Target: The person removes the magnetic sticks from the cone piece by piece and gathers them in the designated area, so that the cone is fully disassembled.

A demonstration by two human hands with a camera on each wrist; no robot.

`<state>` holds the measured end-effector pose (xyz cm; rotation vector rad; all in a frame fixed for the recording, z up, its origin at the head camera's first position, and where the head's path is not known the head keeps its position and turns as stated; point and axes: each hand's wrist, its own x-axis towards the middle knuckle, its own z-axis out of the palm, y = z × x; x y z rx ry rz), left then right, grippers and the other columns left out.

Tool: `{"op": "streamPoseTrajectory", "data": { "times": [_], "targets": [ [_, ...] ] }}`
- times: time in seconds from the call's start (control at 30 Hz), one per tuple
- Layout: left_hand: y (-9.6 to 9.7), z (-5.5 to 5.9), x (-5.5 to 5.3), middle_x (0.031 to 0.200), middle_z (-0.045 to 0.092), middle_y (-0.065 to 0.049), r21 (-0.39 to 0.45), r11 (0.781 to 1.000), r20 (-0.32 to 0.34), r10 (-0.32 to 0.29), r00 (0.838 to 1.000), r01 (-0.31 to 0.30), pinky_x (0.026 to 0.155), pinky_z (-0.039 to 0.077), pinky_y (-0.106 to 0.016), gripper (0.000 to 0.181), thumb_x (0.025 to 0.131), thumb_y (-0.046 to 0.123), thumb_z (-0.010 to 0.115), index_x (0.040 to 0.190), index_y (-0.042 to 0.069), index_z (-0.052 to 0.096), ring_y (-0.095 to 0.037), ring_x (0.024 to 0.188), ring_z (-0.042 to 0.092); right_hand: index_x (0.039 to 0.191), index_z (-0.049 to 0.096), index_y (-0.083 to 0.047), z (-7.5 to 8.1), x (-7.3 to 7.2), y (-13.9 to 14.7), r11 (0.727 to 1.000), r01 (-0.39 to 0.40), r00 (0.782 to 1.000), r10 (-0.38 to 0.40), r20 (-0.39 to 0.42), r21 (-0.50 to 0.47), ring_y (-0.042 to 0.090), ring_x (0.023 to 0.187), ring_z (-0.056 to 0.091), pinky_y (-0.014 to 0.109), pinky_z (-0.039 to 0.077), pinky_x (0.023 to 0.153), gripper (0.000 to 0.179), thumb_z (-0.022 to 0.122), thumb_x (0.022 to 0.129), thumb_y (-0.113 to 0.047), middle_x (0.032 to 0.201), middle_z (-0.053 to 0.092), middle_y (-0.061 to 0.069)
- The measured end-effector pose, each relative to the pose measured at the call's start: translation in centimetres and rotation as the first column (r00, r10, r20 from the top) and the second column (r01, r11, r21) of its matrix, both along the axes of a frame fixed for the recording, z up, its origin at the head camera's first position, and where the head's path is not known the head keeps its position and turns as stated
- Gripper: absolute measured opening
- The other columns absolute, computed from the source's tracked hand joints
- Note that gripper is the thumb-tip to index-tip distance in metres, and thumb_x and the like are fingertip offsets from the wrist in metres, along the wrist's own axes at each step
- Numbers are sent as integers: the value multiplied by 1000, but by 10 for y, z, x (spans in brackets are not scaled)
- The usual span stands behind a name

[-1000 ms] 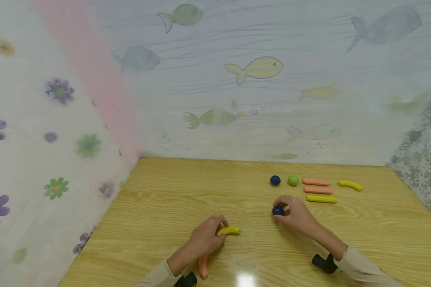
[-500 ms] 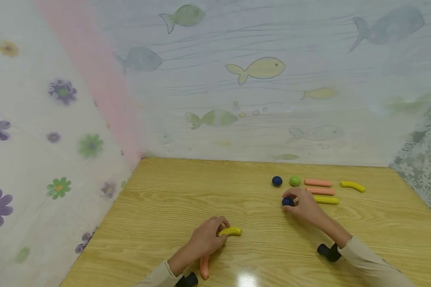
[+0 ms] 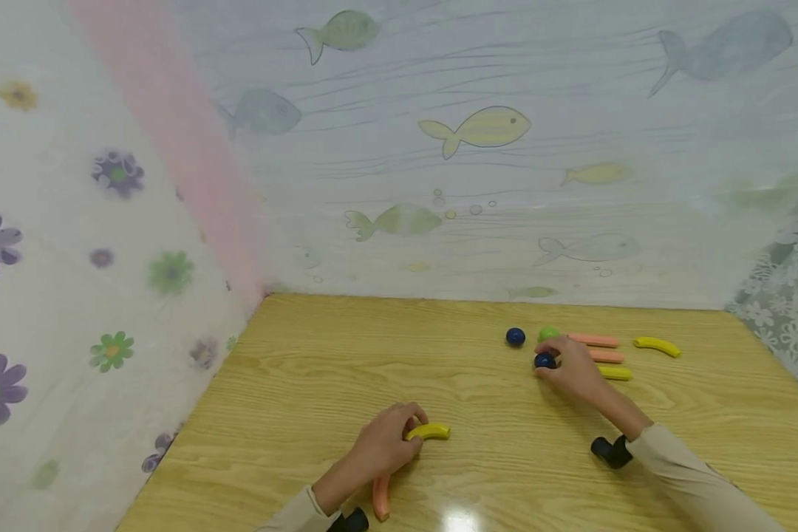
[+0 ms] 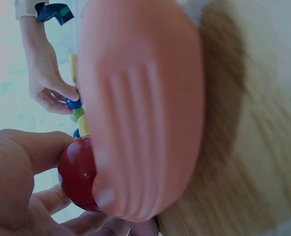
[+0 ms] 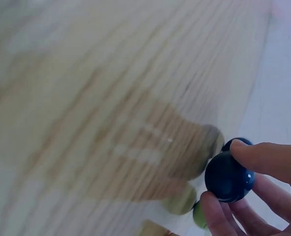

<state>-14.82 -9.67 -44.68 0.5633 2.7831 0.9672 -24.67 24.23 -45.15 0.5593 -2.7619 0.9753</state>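
Note:
My right hand (image 3: 575,369) pinches a dark blue ball (image 3: 544,360) between thumb and fingers, close to a green ball (image 3: 548,335) that it partly hides. The same blue ball shows glossy in the right wrist view. Nearer the front, my left hand (image 3: 382,440) curls round a red ball (image 4: 79,172), hidden from the head camera. A curved yellow rod (image 3: 434,431) sticks out past its thumb and forefinger. Below the palm lies a curved pink rod (image 3: 381,499); large in the left wrist view, its end meets the red ball. Whether the pieces are joined I cannot tell.
Another dark blue ball (image 3: 515,337) rests at the back of the wooden table (image 3: 346,347). Two straight pink rods (image 3: 595,340), a straight yellow rod (image 3: 616,374) and a curved yellow rod (image 3: 658,346) lie to its right. A patterned wall rises behind.
My right hand has carried the dark blue ball back and to the right, toward the green ball and the straight rods. The left hand stays in place.

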Motion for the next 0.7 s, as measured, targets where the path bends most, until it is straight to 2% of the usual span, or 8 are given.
{"op": "streamPoseTrajectory", "data": {
  "times": [0.33, 0.7],
  "targets": [
    [0, 0, 0, 84, 54, 5, 19, 1000, 4, 1, 1000, -1, 57, 38, -28, 20, 82, 9, 63, 101, 17, 64, -8, 68, 46, 101, 65, 6, -2, -4, 3, 998, 63, 998, -64, -28, -23, 34, 86, 58, 43, 50, 69, 26, 74, 78, -2, 97, 59, 20],
    [-1, -1, 0, 85, 54, 6, 24, 1000, 4, 0, 1000, 0, 58, 39, -27, 20, 82, 9, 63, 101, 17, 64, -8, 68, 46, 99, 66, 7, -2, -6, 5, 998, 60, 997, -62, -56, -37, 36, 85, 59, 46, 51, 68, 22, 73, 78, 1, 99, 58, 23]
  ]
}}
